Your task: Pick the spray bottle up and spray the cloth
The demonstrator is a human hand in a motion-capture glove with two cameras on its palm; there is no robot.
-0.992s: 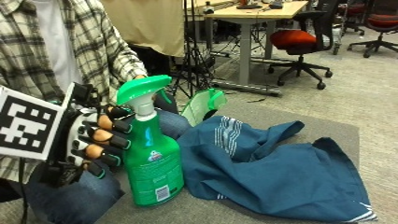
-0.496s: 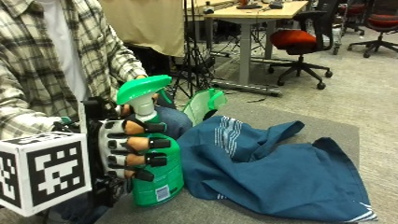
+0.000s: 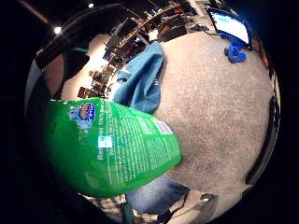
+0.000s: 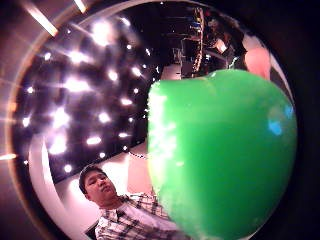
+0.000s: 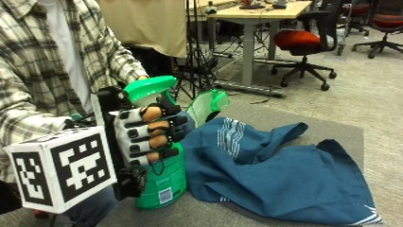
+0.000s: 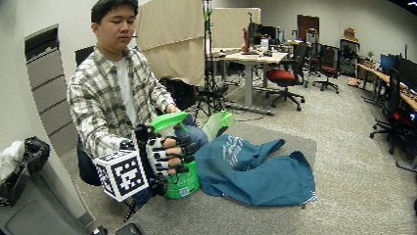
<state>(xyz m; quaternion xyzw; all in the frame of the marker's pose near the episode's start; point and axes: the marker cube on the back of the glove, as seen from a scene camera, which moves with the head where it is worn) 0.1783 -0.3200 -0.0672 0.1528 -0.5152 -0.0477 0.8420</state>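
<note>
A green spray bottle [image 5: 161, 183] with a green trigger head stands at the near left of the grey carpeted table [image 5: 343, 135]. My gloved right hand [image 5: 148, 135] grips its neck and upper body, fingers curled round it just under the head. A dark blue cloth [image 5: 277, 175] lies crumpled right beside the bottle and spreads to the right. In the wide outside view the hand [image 6: 166, 154] holds the bottle [image 6: 182, 185] next to the cloth [image 6: 255, 169]. The bottle [image 3: 112, 149] fills much of both palm views [image 4: 225, 150], with the cloth [image 3: 140, 81] beyond it.
A translucent green object [image 5: 209, 105] stands behind the bottle at the table's back edge. The person's plaid sleeve [image 5: 123, 61] reaches down behind the bottle head. A desk [image 5: 261, 9] and office chairs [image 5: 305, 40] stand on the floor beyond the table.
My right hand came in from the left and its fingers curled round the bottle's neck. The bottle and the cloth have stayed where they were.
</note>
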